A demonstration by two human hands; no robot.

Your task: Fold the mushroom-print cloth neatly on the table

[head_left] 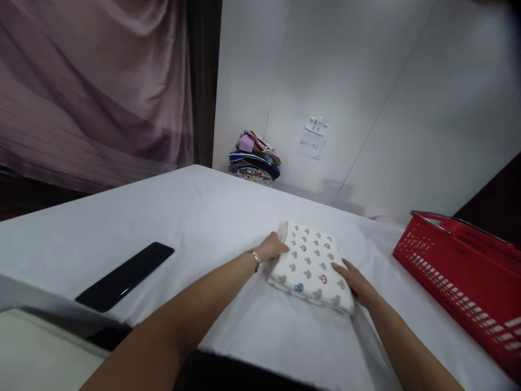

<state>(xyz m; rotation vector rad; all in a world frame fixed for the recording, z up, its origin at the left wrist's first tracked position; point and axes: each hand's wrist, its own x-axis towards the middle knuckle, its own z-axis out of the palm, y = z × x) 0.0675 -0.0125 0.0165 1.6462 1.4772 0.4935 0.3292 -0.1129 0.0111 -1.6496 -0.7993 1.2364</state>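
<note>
A folded white cloth [311,260] printed with small grey, red and blue mushroom shapes lies on the white-covered table [195,228]. Several layers show along its left and front edges. My left hand [273,247], with a silver bracelet at the wrist, is closed on the cloth's left edge. At the opposite side my right hand [356,279] grips the right edge, thumb on top and the other fingers partly hidden beside it. I cannot tell what kind of garment or linen the cloth is.
To the right stands a red plastic basket [459,266] with metal handles. A flat black slab [126,277] lies at the left. Folded clothes [255,157] are stacked at the far edge by the wall, near paper labels [311,142]. A pinkish curtain [97,81] hangs behind.
</note>
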